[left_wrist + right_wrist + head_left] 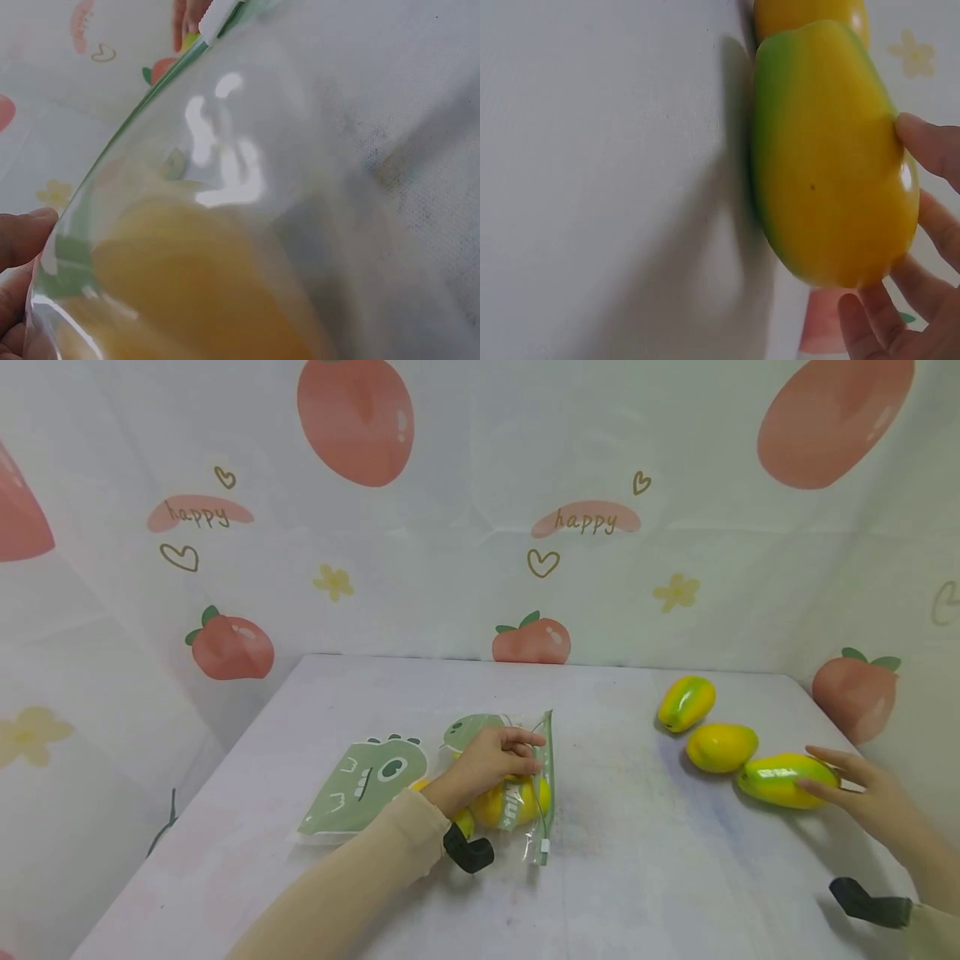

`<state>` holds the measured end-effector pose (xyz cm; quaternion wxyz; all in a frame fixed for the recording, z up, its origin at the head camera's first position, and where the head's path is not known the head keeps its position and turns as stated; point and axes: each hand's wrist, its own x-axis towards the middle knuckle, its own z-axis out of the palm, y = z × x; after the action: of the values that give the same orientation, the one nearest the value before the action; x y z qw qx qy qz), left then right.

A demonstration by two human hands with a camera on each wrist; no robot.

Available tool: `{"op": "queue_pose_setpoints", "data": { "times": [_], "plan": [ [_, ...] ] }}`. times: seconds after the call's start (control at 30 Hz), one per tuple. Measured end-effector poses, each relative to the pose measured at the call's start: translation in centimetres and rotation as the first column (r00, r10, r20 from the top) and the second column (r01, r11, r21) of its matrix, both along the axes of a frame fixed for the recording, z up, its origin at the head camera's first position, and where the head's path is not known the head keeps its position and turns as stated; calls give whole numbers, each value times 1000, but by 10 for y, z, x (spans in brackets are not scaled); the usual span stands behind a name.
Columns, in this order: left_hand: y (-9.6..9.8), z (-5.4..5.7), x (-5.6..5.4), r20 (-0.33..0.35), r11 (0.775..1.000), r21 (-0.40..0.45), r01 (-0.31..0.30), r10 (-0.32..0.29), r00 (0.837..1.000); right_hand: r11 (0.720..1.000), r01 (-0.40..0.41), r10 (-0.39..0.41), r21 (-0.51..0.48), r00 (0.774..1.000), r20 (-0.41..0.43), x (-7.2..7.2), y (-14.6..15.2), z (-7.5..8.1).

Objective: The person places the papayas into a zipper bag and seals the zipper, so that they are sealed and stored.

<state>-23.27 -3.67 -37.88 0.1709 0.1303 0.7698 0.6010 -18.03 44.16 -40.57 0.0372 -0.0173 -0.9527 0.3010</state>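
A clear zip bag [546, 739] with a green dinosaur print lies on the table with yellow fruit [491, 810] inside. My left hand [483, 764] reaches over it and pinches the bag's green-edged mouth between thumb and fingers, as the left wrist view shows. A white slider [219, 21] sits on that edge. At the right, my right hand [855, 781] grips the outer end of a glossy yellow-green papaya [780, 779]. Its thumb is on one side and its fingers round the other; the papaya appears to rest on the table.
Two more yellow fruits stand beyond the papaya: a rounder one [722, 747] close beside it and a green-streaked one [686, 703] farther back. A printed cloth [450, 543] hangs behind the white table [622, 877] and at its sides.
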Motion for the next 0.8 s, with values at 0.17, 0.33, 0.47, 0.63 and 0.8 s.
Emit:
{"op": "queue_pose_setpoints", "data": {
  "times": [0.17,0.33,0.47,0.63,0.8],
  "plan": [
    [0,0,0,4,1000,-1,2,-2,1000,998,48,-53,51,994,93,0,4,3],
    [0,0,0,10,1000,-1,0,0,1000,995,51,-63,83,986,152,-2,7,4],
    [0,0,0,9,1000,8,2,-2,1000,994,33,-53,109,982,183,-3,10,4],
    [0,-1,0,11,1000,15,3,-4,1000,993,16,-43,119,972,229,-3,13,3],
    [1,-1,-1,17,1000,11,-1,0,1000,994,4,-31,112,970,240,-2,13,2]
  ]
}}
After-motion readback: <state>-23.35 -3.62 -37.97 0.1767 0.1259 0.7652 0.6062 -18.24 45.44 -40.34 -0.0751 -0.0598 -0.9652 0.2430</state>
